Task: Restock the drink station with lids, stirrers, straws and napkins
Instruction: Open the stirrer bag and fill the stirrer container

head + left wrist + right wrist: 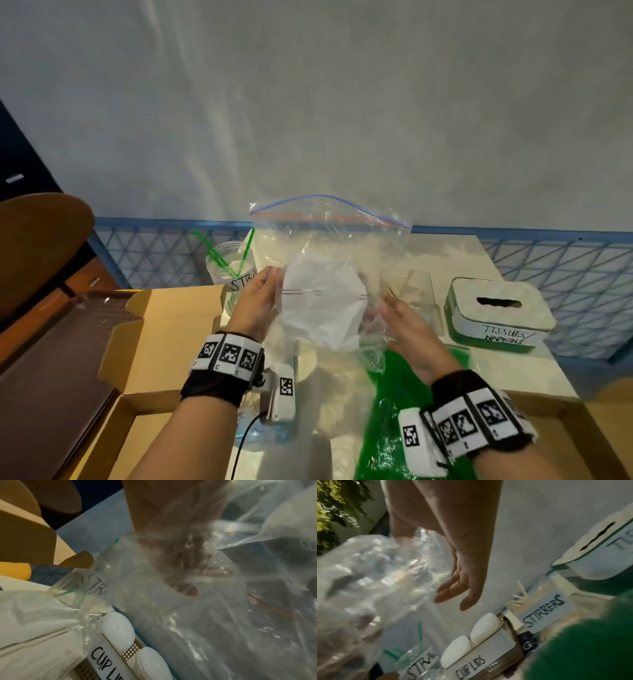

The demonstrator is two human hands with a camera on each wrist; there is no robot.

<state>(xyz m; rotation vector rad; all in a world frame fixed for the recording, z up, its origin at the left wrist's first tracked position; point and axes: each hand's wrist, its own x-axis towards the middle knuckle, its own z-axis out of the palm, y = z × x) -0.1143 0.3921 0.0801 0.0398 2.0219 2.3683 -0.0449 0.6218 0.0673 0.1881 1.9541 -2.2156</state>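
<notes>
Clearly the step in hand is getting the napkins out of the bag and into their dispenser. Across the pale surface [455, 253] the station stands in a row: a clear cup marked for straws [230, 263] at the left, a cup-lid holder [481, 654] with white lids [485, 625] standing in it, a clear stirrer box [416, 291], and the white-topped green tissue and napkin box [498, 317] at the right, its slot dark and showing no napkin. An open cardboard box [161, 342] sits at the left, and a green plastic bag [400, 394] lies in front.

Held up over the middle of the surface is a clear zip bag [329, 240], its blue and red seal at the top and seemingly parted. A wad of white napkins [322, 301] sits low inside it.

The left hand [255, 301] grips the bag's left side, fingers curled onto the film. The right hand [404, 318] is beside the bag's right side with fingers nearly straight and relaxed; the right wrist view shows it holding nothing.

To do this well, I would keep the left grip high near the seal so the mouth stays wide, send the right hand in from the top, and take the whole wad in one firm pinch. Thin film clings, so draw slowly. Then lift the dispenser's lid rather than forcing paper through the slot.
</notes>
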